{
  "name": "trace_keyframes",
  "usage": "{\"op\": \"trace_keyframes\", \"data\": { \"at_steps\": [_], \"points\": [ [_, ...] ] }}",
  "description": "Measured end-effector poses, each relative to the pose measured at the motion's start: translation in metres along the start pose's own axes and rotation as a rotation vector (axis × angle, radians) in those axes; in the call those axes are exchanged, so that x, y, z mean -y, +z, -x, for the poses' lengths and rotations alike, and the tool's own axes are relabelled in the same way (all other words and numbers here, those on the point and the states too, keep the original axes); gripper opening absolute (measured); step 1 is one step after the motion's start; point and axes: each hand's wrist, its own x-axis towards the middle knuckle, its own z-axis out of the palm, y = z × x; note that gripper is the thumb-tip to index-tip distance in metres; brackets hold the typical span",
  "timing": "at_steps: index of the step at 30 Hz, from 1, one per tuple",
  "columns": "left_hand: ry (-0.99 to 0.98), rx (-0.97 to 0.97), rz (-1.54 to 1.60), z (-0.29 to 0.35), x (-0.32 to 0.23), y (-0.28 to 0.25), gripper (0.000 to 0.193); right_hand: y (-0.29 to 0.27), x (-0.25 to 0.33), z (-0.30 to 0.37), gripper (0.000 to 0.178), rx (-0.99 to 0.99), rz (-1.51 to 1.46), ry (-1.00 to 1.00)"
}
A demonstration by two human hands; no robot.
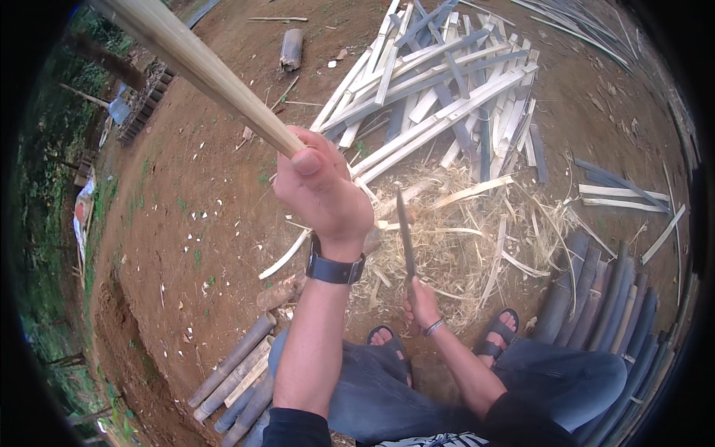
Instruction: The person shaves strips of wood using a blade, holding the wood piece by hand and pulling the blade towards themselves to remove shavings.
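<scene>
The left hand (328, 192) holds a strip (212, 80) jutting past its fingers (322, 139).

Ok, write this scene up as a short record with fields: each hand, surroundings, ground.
Left grip: closed around a long pale wooden strip slanting toward the upper left
Right grip: holding a knife with a narrow dark blade, tip pointing away from the person
Blade and held strip: apart
Ahead: a loose heap of flat pale and grey strips
Near the feet: curled pale shavings
Lower right: dark, curved, bamboo-like lengths, side by side
Ground: bare brown earth
</scene>
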Motion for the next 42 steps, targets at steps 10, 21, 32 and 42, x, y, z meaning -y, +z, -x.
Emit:
{"op": "trace_keyframes", "data": {
  "at_steps": [10, 21, 32, 42],
  "points": [
    [-0.009, 0.006, -0.009, 0.0, 0.0, -0.004, 0.065, 0.005, -0.014, 0.002, 0.055, -0.035, 0.13, 0.109],
    [0.028, -0.013, -0.018, -0.007, 0.002, 0.005, 0.065, 0.012, 0.011, -0.002, 0.053, -0.019, 0.134, -0.036],
    [-0.003, -0.033, -0.023, -0.005, 0.003, -0.004, 0.063, -0.019, 0.119, 0.061, 0.043, -0.036, 0.317, -0.453],
    [0.011, -0.016, -0.01, -0.009, 0.004, -0.006, 0.061, 0.006, 0.012, 0.029, 0.052, -0.007, 0.264, -0.198]
  ]
}}
